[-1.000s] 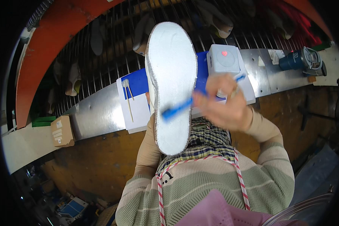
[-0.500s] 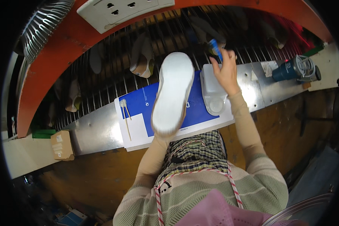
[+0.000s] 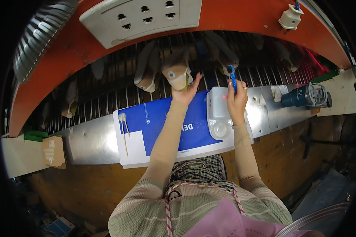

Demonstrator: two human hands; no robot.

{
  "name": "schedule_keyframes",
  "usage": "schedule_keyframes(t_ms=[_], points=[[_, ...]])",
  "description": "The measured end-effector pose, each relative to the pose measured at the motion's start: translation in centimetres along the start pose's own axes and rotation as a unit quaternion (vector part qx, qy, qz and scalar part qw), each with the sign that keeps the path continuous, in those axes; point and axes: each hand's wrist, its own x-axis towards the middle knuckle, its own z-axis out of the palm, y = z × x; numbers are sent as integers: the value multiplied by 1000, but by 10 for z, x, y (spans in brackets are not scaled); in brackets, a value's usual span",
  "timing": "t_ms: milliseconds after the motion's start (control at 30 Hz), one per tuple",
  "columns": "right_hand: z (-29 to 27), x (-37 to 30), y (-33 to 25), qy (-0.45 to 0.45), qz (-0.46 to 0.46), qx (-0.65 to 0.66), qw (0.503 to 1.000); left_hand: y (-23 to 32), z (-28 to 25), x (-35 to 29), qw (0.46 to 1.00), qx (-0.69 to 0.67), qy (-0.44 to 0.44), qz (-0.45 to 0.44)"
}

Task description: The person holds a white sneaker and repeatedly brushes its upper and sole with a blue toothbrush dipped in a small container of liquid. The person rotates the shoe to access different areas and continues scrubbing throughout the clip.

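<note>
My left hand (image 3: 186,94) is palm up under the heel of a beige and brown shoe (image 3: 176,73). The shoe's heel faces me, over the near part of the metal-bar rack, and some of my fingers are hidden beneath it. One finger stretches out past the shoe's right side. In my right hand (image 3: 238,103) is a small blue brush (image 3: 232,77), shaped like a toothbrush, pinched upright with its dark bristle end up. Just left of that hand lies a translucent plastic container (image 3: 218,106) with a round cup-like part at its near end.
Several other shoes (image 3: 146,71) rest on the bar rack (image 3: 106,98). Two cotton-tipped sticks (image 3: 124,130) lie on the blue and white sheet (image 3: 158,130). A dark blue tumbler (image 3: 298,97) is at right, a cardboard box (image 3: 54,152) at left. An orange frame (image 3: 67,59) arches over the rack.
My left hand has moved away from me with the shoe, turning it from white sole up to heel towards me. My right hand has come lower and nearer, still with the brush.
</note>
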Motion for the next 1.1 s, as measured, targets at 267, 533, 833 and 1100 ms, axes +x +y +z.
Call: schedule_keyframes(t_ms=[267, 533, 833, 1100], points=[[0, 2, -5, 0, -14, 7, 1000, 47, -21, 34, 985, 161, -55, 28], [-1, 3, 0, -9, -6, -1, 1000, 57, 54, 124, 856, 420, -91, 288], [2, 1, 2, 4, -24, 6, 1000, 105, 102, 22, 203, 903, -54, 374], [10, 3, 13, 31, -54, -37, 997, 159, 98, -1, 179, 946, -48, 267]])
